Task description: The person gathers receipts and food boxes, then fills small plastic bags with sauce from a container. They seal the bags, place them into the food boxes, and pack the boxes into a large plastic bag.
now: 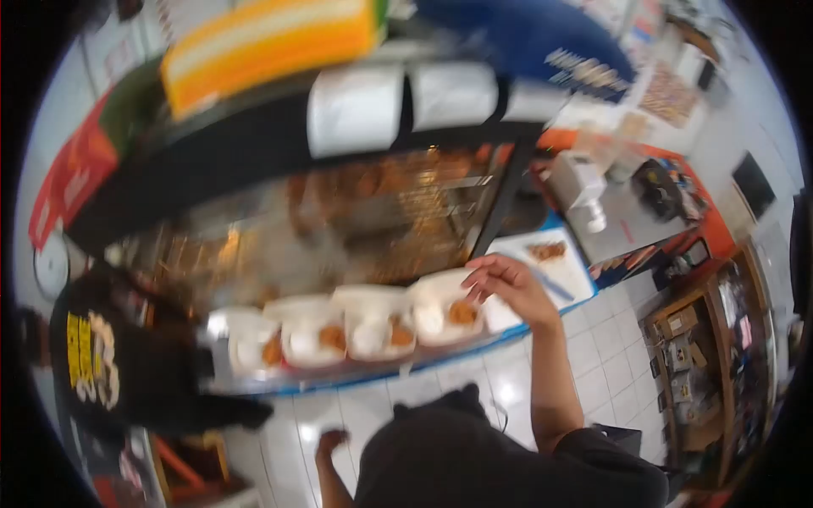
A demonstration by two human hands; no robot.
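My right hand (506, 286) hovers at the right end of a row of open white takeaway boxes. Its fingers are loosely bent and apart, with nothing visible in them. Beneath and beside it, the rightmost box (434, 334) contains a white mound that looks like rice (428, 318) and a browned piece that looks like fried chicken (462, 312). Similar food lies in the other boxes (368, 298). Low in front of my body hangs my left hand (333, 440), away from the counter; blur hides how its fingers are set.
A white cutting board (581, 269) on the right bears chopped brown pieces (547, 251) and a knife (555, 286). Behind the boxes stands a glass display case (373, 212). A person in black (135, 356) is at the left. Wooden shelves (703, 364) stand right.
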